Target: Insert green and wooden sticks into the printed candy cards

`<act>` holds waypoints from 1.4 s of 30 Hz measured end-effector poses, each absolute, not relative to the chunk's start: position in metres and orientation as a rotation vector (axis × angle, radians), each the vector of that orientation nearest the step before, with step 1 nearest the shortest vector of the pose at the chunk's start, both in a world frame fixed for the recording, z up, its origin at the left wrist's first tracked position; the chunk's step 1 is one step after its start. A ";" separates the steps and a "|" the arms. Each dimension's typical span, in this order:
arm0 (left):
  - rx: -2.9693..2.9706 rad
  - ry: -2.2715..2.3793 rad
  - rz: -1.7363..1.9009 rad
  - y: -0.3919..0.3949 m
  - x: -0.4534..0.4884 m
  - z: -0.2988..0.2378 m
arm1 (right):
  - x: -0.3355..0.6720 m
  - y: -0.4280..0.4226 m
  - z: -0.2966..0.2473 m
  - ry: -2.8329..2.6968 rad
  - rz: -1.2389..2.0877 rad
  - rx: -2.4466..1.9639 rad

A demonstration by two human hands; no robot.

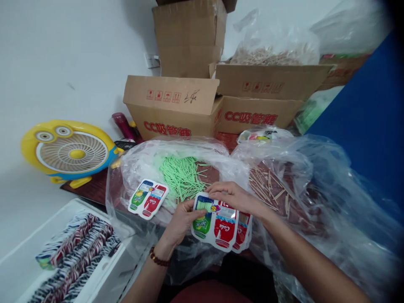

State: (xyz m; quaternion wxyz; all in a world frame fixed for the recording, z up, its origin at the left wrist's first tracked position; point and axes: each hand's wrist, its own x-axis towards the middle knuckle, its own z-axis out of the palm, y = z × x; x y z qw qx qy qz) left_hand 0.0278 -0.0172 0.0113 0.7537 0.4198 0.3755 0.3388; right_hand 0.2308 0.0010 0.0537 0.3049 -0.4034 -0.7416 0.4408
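A small stack of flat clear packs (224, 227) printed with Sprite and Cola bottles is in front of me. My left hand (180, 222) is closed on its left edge, thumb on the front. Light green sticks show inside the top pack's Sprite side. My right hand (235, 196) lies across the top edge, fingers bent together at the opening; what they pinch is hidden. Just behind is a heap of thin green sticks (181, 179). Brown sticks (267, 187) are spread to the right. Another Sprite and Cola pack (148, 198) lies at the left.
Clear plastic sheeting (334, 227) covers much of the table. A white foam box (15, 240) with rows of packs stands at lower left. Behind are a yellow fan (75, 153), cardboard boxes (176, 111) and a bag of sticks (274, 46). A blue panel (366, 109) rises at right.
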 end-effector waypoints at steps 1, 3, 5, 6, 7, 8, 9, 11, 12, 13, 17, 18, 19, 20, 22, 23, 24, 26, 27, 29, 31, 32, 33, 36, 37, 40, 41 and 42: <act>0.920 0.840 0.742 -0.017 0.029 0.011 | 0.232 0.001 0.054 -1.979 1.139 -1.090; 0.925 0.869 0.740 -0.016 0.030 0.010 | 0.234 0.000 0.054 -2.018 1.160 -1.126; 0.917 0.871 0.746 -0.016 0.030 0.009 | 0.236 0.000 0.053 -2.004 1.222 -1.141; 0.911 0.863 0.755 -0.016 0.030 0.009 | 0.237 -0.001 0.052 -1.959 1.239 -1.152; 0.905 0.853 0.765 -0.016 0.029 0.009 | 0.239 -0.001 0.051 -1.898 1.248 -1.161; 0.899 0.845 0.774 -0.016 0.029 0.009 | 0.241 -0.002 0.050 -1.839 1.252 -1.173; 0.895 0.842 0.776 -0.016 0.028 0.010 | 0.243 -0.002 0.049 -1.794 1.250 -1.191; 0.900 0.849 0.767 -0.016 0.028 0.012 | 0.247 -0.004 0.047 -1.797 1.237 -1.246; 0.915 0.861 0.758 -0.017 0.029 0.014 | 0.248 -0.006 0.046 -1.840 1.221 -1.275; 0.943 0.876 0.749 -0.017 0.030 0.016 | 0.248 -0.007 0.045 -1.885 1.194 -1.302; 1.146 0.965 0.768 -0.020 0.038 0.022 | 0.242 -0.013 0.043 -1.923 1.134 -1.315; 1.190 0.983 0.778 -0.021 0.039 0.022 | 0.240 -0.014 0.043 -1.906 1.138 -1.311; 1.216 0.994 0.782 -0.022 0.040 0.022 | 0.238 -0.015 0.043 -1.889 1.148 -1.309; 1.221 0.997 0.777 -0.023 0.040 0.021 | 0.237 -0.016 0.043 -1.871 1.158 -1.310; 1.184 0.992 0.753 -0.024 0.040 0.019 | 0.236 -0.018 0.044 -1.852 1.170 -1.315; 1.167 0.991 0.742 -0.024 0.040 0.017 | 0.236 -0.019 0.045 -1.851 1.172 -1.318; 1.162 0.994 0.736 -0.025 0.040 0.017 | 0.236 -0.021 0.045 -1.850 1.171 -1.322; 1.188 1.007 0.726 -0.025 0.041 0.017 | 0.239 -0.024 0.045 -1.844 1.164 -1.337; 1.211 1.014 0.716 -0.026 0.042 0.017 | 0.241 -0.025 0.045 -1.843 1.158 -1.346; 1.267 1.016 0.688 -0.026 0.046 0.020 | 0.246 -0.028 0.045 -1.858 1.132 -1.365; 1.323 0.999 0.657 -0.026 0.051 0.022 | 0.253 -0.031 0.043 -1.876 1.094 -1.391; 1.347 0.986 0.639 -0.025 0.053 0.023 | 0.257 -0.033 0.042 -1.880 1.079 -1.402; 1.368 0.971 0.621 -0.024 0.057 0.024 | 0.260 -0.035 0.042 -1.876 1.069 -1.410; 1.396 0.932 0.558 -0.022 0.066 0.025 | 0.268 -0.042 0.038 -1.856 1.052 -1.398; 1.398 0.923 0.538 -0.021 0.069 0.025 | 0.271 -0.044 0.036 -1.851 1.044 -1.388; 1.374 0.903 0.497 -0.019 0.076 0.025 | 0.286 -0.045 0.030 -1.840 1.015 -1.356; 1.359 0.896 0.486 -0.018 0.078 0.026 | 0.295 -0.042 0.027 -1.826 1.008 -1.359; 1.345 0.887 0.474 -0.017 0.080 0.027 | 0.305 -0.038 0.024 -1.803 0.988 -1.391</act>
